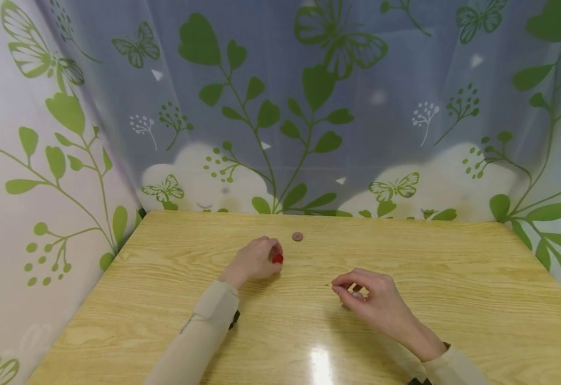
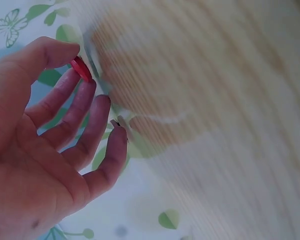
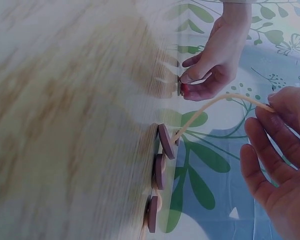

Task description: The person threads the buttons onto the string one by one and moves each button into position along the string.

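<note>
My left hand (image 1: 256,259) pinches a red button (image 2: 81,69) between thumb and fingertips, just above the table. In the right wrist view, that same hand appears at the top with the red button at its fingertips. My right hand (image 1: 374,299) pinches a pale cord (image 3: 207,104) near its end, and a short dark tip (image 1: 327,285) pokes out past the fingers in the head view. Brown buttons (image 3: 160,171) stand along the cord below this hand; from the head they are mostly hidden behind it. A loose brown button (image 1: 297,236) lies beyond the left hand.
The wood-grain table (image 1: 429,256) reaches back to a curtain (image 1: 242,160) printed with green leaves and butterflies. More patterned cloth (image 1: 45,176) hangs along the left side. A bright light reflection falls on the near part of the table.
</note>
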Available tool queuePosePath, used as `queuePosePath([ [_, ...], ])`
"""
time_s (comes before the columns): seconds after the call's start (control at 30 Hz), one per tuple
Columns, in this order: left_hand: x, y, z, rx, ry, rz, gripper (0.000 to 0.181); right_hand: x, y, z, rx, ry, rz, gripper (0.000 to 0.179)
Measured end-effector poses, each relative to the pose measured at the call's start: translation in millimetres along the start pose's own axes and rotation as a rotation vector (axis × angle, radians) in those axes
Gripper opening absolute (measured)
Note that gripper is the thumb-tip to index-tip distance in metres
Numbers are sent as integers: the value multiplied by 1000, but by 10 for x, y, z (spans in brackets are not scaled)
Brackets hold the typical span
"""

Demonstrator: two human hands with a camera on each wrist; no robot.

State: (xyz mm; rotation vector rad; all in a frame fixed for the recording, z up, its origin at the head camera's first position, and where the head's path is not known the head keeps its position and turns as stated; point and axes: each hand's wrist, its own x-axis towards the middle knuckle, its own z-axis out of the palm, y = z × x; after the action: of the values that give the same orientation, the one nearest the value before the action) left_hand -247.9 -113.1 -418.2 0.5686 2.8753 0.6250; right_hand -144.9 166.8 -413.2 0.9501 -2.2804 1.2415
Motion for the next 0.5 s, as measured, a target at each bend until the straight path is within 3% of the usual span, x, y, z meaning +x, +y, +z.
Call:
queuePosePath([
  [0.3, -74, 15, -33, -193, 8, 43, 29, 0, -1, 2, 3, -1, -1, 25],
  [0.5, -117, 17, -23, -242, 34, 54, 23, -1, -3, 3, 0, -7, 13, 25],
])
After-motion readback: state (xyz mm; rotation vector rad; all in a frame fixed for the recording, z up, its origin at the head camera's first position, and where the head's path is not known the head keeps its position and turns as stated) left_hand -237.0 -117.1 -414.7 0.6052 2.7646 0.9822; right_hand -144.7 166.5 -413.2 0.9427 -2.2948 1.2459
